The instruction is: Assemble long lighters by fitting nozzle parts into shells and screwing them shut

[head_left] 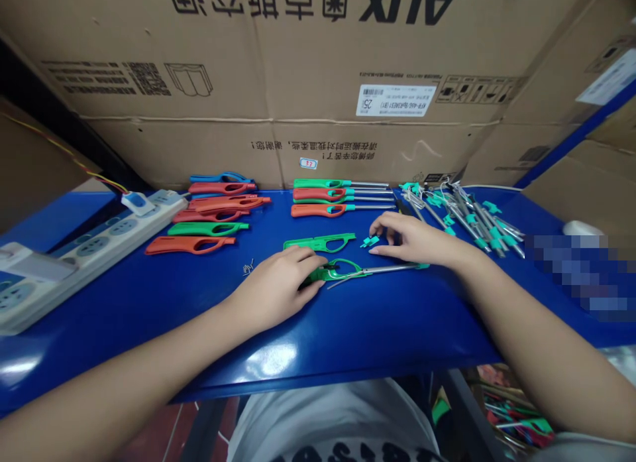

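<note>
My left hand [283, 283] is closed over the handle end of an open green lighter shell [338, 270], partly hiding it. A metal tube [392, 268] extends right from that shell, with a loose thin wire at its near side. My right hand [412, 240] holds a small teal plastic piece [369, 241] between thumb and forefinger, just above the tube. Behind the open shell lies another green shell half [320, 242]. Several small screws [248, 267] are scattered to the left of my left hand.
Red, green and blue lighter shells [209, 229] are stacked at back left, beside a white power strip [99, 250]. Several lighters with tubes [322, 211] lie at back centre. Metal tubes with teal parts [467, 213] are piled at back right. A cardboard sheet [223, 104] stands behind.
</note>
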### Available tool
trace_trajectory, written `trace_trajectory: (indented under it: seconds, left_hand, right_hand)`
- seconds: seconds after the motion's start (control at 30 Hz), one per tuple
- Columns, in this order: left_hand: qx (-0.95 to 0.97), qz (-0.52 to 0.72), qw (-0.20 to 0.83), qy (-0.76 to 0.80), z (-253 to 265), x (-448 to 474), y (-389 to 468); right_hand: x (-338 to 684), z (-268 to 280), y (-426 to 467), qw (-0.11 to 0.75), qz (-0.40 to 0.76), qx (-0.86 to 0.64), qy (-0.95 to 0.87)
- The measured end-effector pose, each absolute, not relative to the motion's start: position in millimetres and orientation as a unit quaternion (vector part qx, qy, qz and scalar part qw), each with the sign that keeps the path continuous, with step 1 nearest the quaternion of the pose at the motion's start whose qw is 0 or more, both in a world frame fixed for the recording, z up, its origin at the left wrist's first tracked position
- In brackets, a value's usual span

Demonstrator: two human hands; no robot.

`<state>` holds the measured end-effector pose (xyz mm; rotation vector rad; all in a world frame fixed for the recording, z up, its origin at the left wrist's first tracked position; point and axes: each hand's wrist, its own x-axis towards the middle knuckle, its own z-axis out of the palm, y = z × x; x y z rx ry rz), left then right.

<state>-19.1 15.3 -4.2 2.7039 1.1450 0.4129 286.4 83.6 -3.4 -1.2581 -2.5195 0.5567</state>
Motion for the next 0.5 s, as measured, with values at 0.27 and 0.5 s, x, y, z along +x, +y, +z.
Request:
trace_trajectory:
  seconds: [0.27, 0.5]
  left_hand:
    - [0.906, 0.149, 0.090, 0.387, -5.7, -20.6, 17.2]
    - [0.896, 0.147, 0.097, 0.408, 0.3, -24.5, 19.8]
  right_hand:
    - [274.0, -6.0, 80.6, 0.097, 0.115, -0.465, -0.872]
    - [288.0, 4.7, 82.5, 0.080, 0.088, -0.509, -0.852]
